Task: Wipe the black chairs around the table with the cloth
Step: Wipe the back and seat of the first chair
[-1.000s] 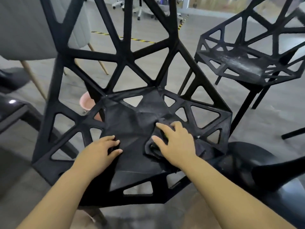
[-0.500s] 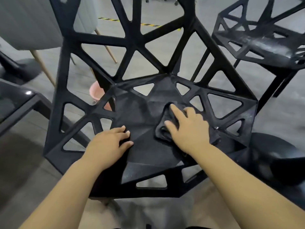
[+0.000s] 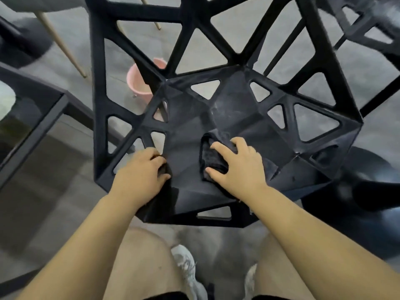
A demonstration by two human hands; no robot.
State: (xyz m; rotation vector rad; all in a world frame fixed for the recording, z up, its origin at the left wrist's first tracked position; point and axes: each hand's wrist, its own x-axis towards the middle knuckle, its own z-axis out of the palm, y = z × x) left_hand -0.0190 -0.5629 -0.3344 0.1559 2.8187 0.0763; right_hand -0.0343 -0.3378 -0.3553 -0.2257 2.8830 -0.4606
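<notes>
Head view: a crumpled dark cloth (image 3: 213, 158) is pressed under the spread-fingered right hand (image 3: 237, 168) on the black faceted lattice chair (image 3: 227, 118) seat. The seat is steadied by the curl-fingered left hand (image 3: 140, 173), whose grip cannot be told. Dusty patches remain, and a second black lattice chair (image 3: 365, 29) is judged unwiped.

Right hand (image 3: 237, 167) presses the cloth (image 3: 213, 158) onto the black chair (image 3: 233, 109) seat; left hand (image 3: 140, 176) rests beside.

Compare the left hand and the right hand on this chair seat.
The left hand lies bare on the black chair seat; the right hand has the dark cloth under it. The left hand's fingers are curled, the right hand's spread flatter. The left hand sits near the seat's left edge, the right hand nearer the middle. Both are on the same seat, palms down.
</notes>
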